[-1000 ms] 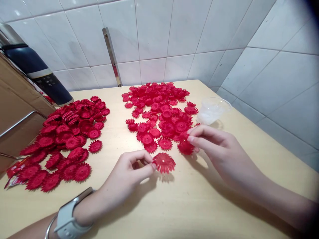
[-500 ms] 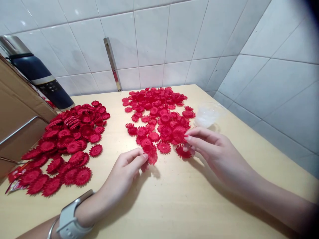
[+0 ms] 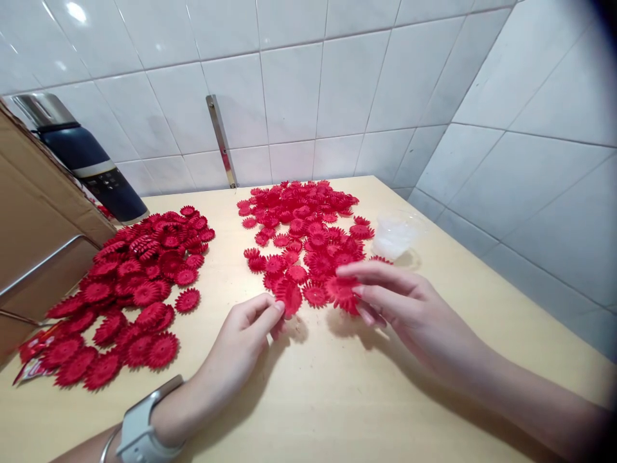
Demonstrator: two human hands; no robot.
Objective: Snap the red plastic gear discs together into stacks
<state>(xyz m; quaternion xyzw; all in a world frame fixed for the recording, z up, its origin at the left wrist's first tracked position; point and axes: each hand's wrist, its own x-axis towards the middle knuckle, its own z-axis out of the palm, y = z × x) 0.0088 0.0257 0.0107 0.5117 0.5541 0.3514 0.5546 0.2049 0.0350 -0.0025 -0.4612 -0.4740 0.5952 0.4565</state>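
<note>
Your left hand is pinching a red flower piece between thumb and forefinger, holding it tilted on edge just above the table, at the near edge of the middle pile. Your right hand is reaching in from the right with its fingers extended, and its thumb and forefinger are pressing on a second flower piece, which is sitting at the near right corner of the same pile. The two held pieces are lying near each other but are not touching. The middle pile is spreading from the hands back toward the tiled wall, its pieces overlapping loosely. A second pile of like red pieces is lying well apart to the left, running from the near left edge of the table toward a dark blue flask that is leaning against the wall. A cardboard box is standing at the far left, beside that pile. A clear plastic cup is resting on the table just beyond your right hand, beside the middle pile. A metal strip is leaning on the wall behind the piles. A grey wristband is showing on your left wrist.
</note>
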